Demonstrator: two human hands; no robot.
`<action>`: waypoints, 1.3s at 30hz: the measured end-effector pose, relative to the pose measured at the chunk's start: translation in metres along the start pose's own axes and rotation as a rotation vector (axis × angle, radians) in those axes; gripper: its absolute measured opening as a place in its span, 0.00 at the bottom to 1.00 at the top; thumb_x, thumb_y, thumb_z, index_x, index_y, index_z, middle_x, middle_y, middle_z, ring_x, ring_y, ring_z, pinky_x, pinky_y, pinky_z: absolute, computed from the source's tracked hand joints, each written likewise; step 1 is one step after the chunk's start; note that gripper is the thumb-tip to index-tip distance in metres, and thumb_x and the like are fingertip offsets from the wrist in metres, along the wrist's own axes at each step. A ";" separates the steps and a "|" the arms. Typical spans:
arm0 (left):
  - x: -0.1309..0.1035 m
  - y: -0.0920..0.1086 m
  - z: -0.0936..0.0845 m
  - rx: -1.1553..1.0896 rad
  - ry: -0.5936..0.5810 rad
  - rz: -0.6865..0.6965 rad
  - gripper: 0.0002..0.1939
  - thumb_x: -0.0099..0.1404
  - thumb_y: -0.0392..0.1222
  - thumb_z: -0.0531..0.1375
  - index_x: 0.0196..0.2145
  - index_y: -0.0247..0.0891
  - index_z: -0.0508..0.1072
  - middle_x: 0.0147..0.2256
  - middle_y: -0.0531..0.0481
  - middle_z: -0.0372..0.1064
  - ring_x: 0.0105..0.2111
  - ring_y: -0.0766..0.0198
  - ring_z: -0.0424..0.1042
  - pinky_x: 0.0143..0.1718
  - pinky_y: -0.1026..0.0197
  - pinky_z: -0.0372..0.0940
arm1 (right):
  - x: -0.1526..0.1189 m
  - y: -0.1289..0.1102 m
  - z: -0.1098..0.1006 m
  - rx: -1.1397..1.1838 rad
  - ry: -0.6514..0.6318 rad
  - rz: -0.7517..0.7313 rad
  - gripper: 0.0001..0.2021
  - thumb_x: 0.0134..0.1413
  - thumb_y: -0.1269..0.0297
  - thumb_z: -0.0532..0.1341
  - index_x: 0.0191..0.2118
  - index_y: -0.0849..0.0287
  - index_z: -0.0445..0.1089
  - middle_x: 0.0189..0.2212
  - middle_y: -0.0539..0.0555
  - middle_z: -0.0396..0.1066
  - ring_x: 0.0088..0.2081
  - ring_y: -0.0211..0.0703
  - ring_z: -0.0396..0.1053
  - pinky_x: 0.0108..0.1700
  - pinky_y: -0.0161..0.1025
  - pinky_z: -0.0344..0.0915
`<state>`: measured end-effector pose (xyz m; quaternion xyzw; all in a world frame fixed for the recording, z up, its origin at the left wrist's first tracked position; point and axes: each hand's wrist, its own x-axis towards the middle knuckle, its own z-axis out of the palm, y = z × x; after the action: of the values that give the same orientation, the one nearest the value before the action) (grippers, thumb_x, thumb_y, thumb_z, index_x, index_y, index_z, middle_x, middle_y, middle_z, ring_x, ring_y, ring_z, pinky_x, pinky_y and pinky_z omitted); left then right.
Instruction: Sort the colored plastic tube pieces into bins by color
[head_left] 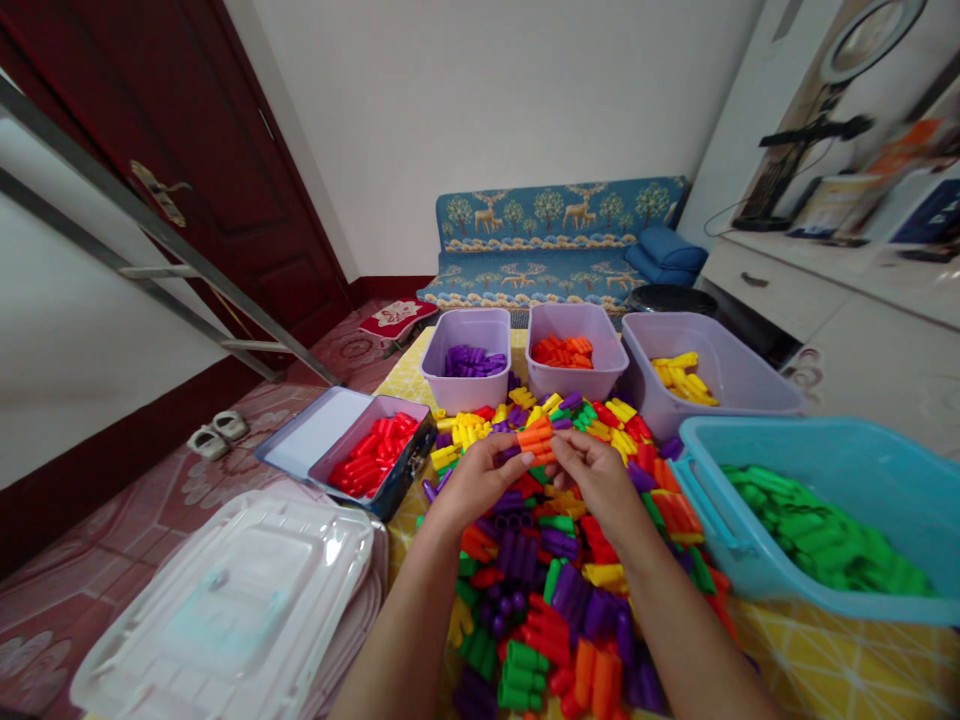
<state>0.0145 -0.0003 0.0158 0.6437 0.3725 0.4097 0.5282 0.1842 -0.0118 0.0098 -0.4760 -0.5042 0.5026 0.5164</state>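
Note:
Between my two hands, above the heap, is a joined group of orange plastic tubes (535,440). My left hand (484,478) pinches its left side, and my right hand (592,472) grips its right side. Beneath them spreads a mixed heap of plastic tube pieces (517,555) in purple, red, green, yellow and orange, some joined in rows. Behind the heap stand a lilac bin (466,393) with purple pieces, another lilac bin (576,382) with orange ones, and a wider lilac bin (739,398) with yellow ones.
A turquoise bin (720,510) of green pieces stands at right. At left are an opened case (319,432) with red pieces and stacked clear lids (225,590). The table has a yellow cloth (847,660). Beyond are a blue sofa (540,262) and a metal ladder (157,235).

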 end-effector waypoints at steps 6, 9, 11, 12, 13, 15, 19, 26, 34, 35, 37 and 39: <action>0.003 0.001 -0.006 -0.112 0.265 -0.073 0.18 0.54 0.47 0.67 0.39 0.32 0.78 0.39 0.43 0.77 0.39 0.58 0.74 0.42 0.62 0.66 | -0.003 -0.007 -0.005 0.128 0.137 -0.036 0.18 0.52 0.47 0.62 0.29 0.58 0.74 0.18 0.48 0.65 0.18 0.33 0.60 0.20 0.32 0.56; 0.004 0.004 -0.004 -0.332 0.342 -0.148 0.16 0.53 0.45 0.68 0.37 0.32 0.77 0.37 0.44 0.77 0.36 0.61 0.76 0.40 0.63 0.69 | -0.006 -0.011 -0.004 0.175 0.091 -0.022 0.17 0.52 0.48 0.62 0.28 0.58 0.73 0.17 0.47 0.64 0.19 0.33 0.60 0.20 0.31 0.55; 0.004 0.006 -0.001 -0.496 0.327 -0.188 0.16 0.53 0.43 0.68 0.39 0.33 0.76 0.36 0.45 0.77 0.32 0.64 0.76 0.37 0.63 0.71 | -0.008 -0.013 -0.002 0.199 0.026 0.000 0.17 0.52 0.48 0.62 0.29 0.58 0.73 0.18 0.47 0.65 0.19 0.32 0.61 0.20 0.30 0.56; 0.004 0.007 0.002 -0.567 0.304 -0.204 0.17 0.53 0.43 0.67 0.40 0.34 0.76 0.36 0.45 0.77 0.29 0.65 0.76 0.35 0.63 0.72 | -0.008 -0.014 0.000 0.201 -0.001 0.011 0.17 0.52 0.48 0.62 0.29 0.58 0.73 0.18 0.48 0.66 0.19 0.32 0.62 0.21 0.30 0.57; 0.004 0.008 0.004 -0.618 0.282 -0.218 0.18 0.53 0.43 0.67 0.41 0.34 0.75 0.35 0.45 0.77 0.27 0.67 0.75 0.33 0.63 0.72 | -0.009 -0.014 0.001 0.194 -0.022 0.021 0.17 0.52 0.48 0.62 0.29 0.59 0.73 0.19 0.48 0.67 0.19 0.32 0.62 0.21 0.30 0.58; 0.004 0.010 0.008 -0.664 0.253 -0.235 0.18 0.53 0.42 0.68 0.42 0.34 0.75 0.33 0.46 0.77 0.25 0.69 0.74 0.30 0.65 0.72 | -0.009 -0.013 0.003 0.164 -0.043 0.035 0.18 0.50 0.48 0.63 0.27 0.60 0.72 0.18 0.48 0.68 0.19 0.32 0.63 0.22 0.30 0.60; 0.003 0.011 0.012 -0.624 0.247 -0.263 0.18 0.51 0.43 0.69 0.39 0.34 0.75 0.30 0.49 0.76 0.22 0.71 0.72 0.28 0.68 0.71 | -0.008 -0.010 0.004 0.058 -0.036 0.040 0.19 0.49 0.47 0.64 0.25 0.60 0.68 0.17 0.48 0.67 0.18 0.32 0.63 0.21 0.30 0.61; -0.001 0.015 0.011 -0.494 0.197 -0.246 0.25 0.51 0.48 0.70 0.46 0.36 0.75 0.38 0.46 0.77 0.27 0.69 0.74 0.33 0.66 0.70 | -0.006 -0.007 0.005 -0.172 0.088 -0.054 0.20 0.44 0.52 0.67 0.41 0.55 0.65 0.28 0.47 0.70 0.20 0.36 0.66 0.22 0.34 0.64; 0.002 0.011 0.000 -0.283 0.287 -0.198 0.22 0.48 0.51 0.70 0.35 0.31 0.77 0.29 0.47 0.76 0.28 0.65 0.73 0.31 0.65 0.67 | -0.013 -0.024 -0.020 -0.471 -0.108 -0.133 0.09 0.46 0.61 0.65 0.36 0.56 0.74 0.31 0.51 0.76 0.27 0.41 0.70 0.28 0.36 0.65; 0.002 0.011 -0.001 -0.263 0.297 -0.194 0.21 0.48 0.51 0.69 0.34 0.31 0.77 0.28 0.48 0.75 0.27 0.66 0.72 0.29 0.66 0.66 | -0.015 -0.026 -0.025 -0.513 -0.184 -0.128 0.09 0.46 0.62 0.65 0.36 0.55 0.75 0.30 0.50 0.76 0.27 0.41 0.70 0.28 0.36 0.64; 0.002 0.012 -0.002 -0.225 0.300 -0.190 0.20 0.50 0.51 0.68 0.34 0.31 0.76 0.28 0.49 0.74 0.24 0.69 0.69 0.27 0.68 0.63 | -0.017 -0.029 -0.034 -0.600 -0.309 -0.104 0.07 0.45 0.64 0.66 0.34 0.54 0.77 0.26 0.50 0.76 0.26 0.41 0.69 0.26 0.35 0.63; 0.001 0.014 -0.003 -0.194 0.287 -0.191 0.20 0.50 0.52 0.68 0.34 0.32 0.75 0.27 0.49 0.74 0.23 0.70 0.66 0.25 0.69 0.61 | -0.016 -0.029 -0.039 -0.590 -0.299 -0.059 0.05 0.43 0.64 0.67 0.30 0.56 0.77 0.23 0.50 0.74 0.25 0.42 0.70 0.26 0.35 0.64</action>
<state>0.0131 -0.0003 0.0297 0.4866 0.4622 0.4794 0.5655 0.2250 -0.0286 0.0366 -0.5113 -0.7116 0.3841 0.2910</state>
